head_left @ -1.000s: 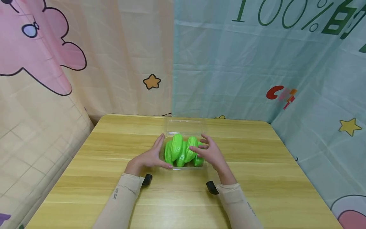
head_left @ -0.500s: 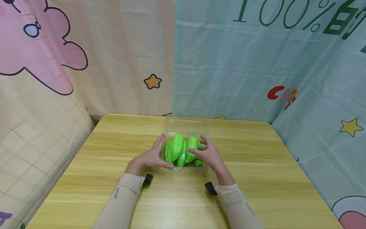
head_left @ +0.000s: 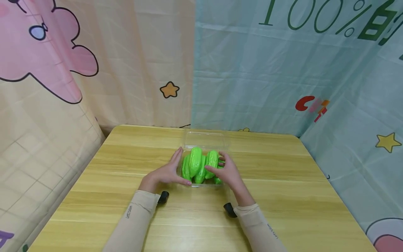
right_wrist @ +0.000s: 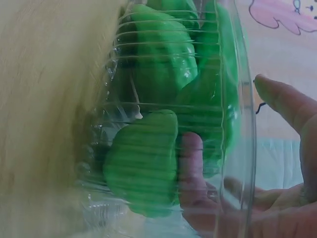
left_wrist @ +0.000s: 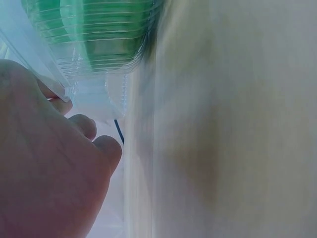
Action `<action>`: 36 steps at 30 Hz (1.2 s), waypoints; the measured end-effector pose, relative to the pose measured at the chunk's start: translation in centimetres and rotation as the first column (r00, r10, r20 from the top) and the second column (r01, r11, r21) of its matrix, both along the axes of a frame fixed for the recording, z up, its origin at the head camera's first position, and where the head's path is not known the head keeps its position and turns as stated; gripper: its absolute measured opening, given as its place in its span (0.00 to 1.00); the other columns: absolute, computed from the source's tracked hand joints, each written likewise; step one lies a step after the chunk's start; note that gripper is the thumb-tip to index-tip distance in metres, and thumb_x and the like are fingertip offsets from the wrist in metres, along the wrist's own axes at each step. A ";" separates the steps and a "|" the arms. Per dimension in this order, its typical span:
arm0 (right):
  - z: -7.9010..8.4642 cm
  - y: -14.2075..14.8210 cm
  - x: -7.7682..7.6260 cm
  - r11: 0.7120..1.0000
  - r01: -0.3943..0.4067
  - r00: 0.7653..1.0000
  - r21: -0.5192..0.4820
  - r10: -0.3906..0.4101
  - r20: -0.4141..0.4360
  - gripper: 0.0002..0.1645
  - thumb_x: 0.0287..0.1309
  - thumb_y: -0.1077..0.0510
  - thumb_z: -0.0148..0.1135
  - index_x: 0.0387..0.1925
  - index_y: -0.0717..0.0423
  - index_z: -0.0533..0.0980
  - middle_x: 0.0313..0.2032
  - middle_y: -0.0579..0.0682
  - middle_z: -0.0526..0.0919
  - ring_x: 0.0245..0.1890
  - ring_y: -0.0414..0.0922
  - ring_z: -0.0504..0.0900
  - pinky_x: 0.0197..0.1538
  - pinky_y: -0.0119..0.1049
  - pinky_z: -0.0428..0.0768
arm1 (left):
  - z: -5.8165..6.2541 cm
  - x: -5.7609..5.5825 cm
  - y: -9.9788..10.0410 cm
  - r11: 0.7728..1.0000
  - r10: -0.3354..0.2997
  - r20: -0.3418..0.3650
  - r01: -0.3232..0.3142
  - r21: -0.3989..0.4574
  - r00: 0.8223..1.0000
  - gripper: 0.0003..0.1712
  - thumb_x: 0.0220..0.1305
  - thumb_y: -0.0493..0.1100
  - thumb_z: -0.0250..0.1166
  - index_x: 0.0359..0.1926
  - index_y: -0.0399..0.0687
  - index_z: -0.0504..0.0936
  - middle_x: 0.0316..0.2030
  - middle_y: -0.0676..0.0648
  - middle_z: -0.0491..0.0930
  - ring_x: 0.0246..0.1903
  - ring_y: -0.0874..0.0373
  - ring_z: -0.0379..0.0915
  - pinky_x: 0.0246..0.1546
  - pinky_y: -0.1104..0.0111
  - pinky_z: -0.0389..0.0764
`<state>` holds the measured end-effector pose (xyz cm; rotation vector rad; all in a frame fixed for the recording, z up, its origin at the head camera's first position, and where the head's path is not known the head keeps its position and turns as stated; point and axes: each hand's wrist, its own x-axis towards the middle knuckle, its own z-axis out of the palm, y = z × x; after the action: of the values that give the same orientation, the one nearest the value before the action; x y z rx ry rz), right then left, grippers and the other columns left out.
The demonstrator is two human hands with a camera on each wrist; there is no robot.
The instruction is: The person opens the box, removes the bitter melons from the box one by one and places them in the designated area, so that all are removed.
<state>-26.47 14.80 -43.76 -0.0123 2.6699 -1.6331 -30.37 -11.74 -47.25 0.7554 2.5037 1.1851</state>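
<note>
A clear plastic box full of several glossy, ridged green fake vegetables sits on the table, its clear lid tipped back. Along the box's left side lies my left hand, its thumb at the front edge; the left wrist view shows fingertips by the rim. My right hand reaches in from the right, around the right-hand upper vegetable. Through the clear wall in the right wrist view, a finger is inside, beside the vegetables. The thumb stays above the rim there, apart from them.
The wooden table extends on all sides of the box. Printed curtains hang behind and beside it. A black wrist camera sits on the right sleeve, and another black camera on the left.
My right hand has moved slightly left and down, its fingers dipping between the right-hand vegetables and the box's right side. The left hand has stayed against the box. The head view has shifted slightly.
</note>
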 end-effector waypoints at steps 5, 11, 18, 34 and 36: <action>-0.2 -0.2 0.0 1.000 0.016 1.000 0.017 -0.016 -0.011 0.55 0.53 0.48 0.78 0.74 0.63 0.59 0.65 0.65 0.71 0.62 0.61 0.74 0.58 0.53 0.78 | 0.1 0.0 0.0 1.000 0.000 0.002 0.000 0.001 1.000 0.86 0.42 0.62 0.82 0.79 0.46 0.23 0.78 0.45 0.18 0.76 0.42 0.21 0.72 0.45 0.43; -0.3 -0.5 0.0 0.999 0.027 0.999 0.045 -0.026 -0.030 0.54 0.54 0.50 0.78 0.73 0.66 0.59 0.63 0.66 0.73 0.60 0.61 0.75 0.57 0.52 0.79 | 0.1 0.1 0.0 1.000 0.002 0.002 -0.002 -0.007 1.000 0.86 0.42 0.63 0.82 0.79 0.46 0.23 0.78 0.44 0.18 0.76 0.42 0.21 0.72 0.45 0.43; -0.5 -0.7 0.0 0.995 0.049 0.998 0.082 -0.046 -0.039 0.55 0.52 0.50 0.79 0.73 0.66 0.60 0.62 0.65 0.73 0.59 0.60 0.76 0.55 0.51 0.80 | 0.1 0.1 0.1 1.000 0.001 0.009 -0.001 -0.008 1.000 0.87 0.42 0.63 0.82 0.78 0.47 0.22 0.78 0.44 0.17 0.76 0.42 0.21 0.72 0.45 0.43; -0.6 -0.5 0.0 0.997 0.053 0.997 0.064 -0.050 -0.053 0.48 0.55 0.57 0.75 0.71 0.68 0.62 0.60 0.64 0.75 0.58 0.58 0.76 0.56 0.49 0.80 | 0.3 0.2 0.1 1.000 0.001 0.014 -0.001 -0.003 1.000 0.86 0.43 0.62 0.83 0.79 0.46 0.23 0.78 0.43 0.18 0.76 0.43 0.21 0.72 0.46 0.43; -0.6 -0.5 0.0 0.997 0.047 0.997 0.053 -0.044 -0.058 0.47 0.55 0.58 0.74 0.71 0.68 0.63 0.60 0.64 0.75 0.58 0.58 0.76 0.54 0.48 0.81 | 0.4 0.2 0.1 1.000 0.000 0.014 0.000 -0.003 1.000 0.86 0.43 0.62 0.83 0.79 0.46 0.23 0.78 0.43 0.18 0.76 0.43 0.21 0.72 0.46 0.43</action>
<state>-26.49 14.29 -44.36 0.0035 2.7756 -1.5962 -30.19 -11.65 -46.88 0.7435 2.4938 1.1819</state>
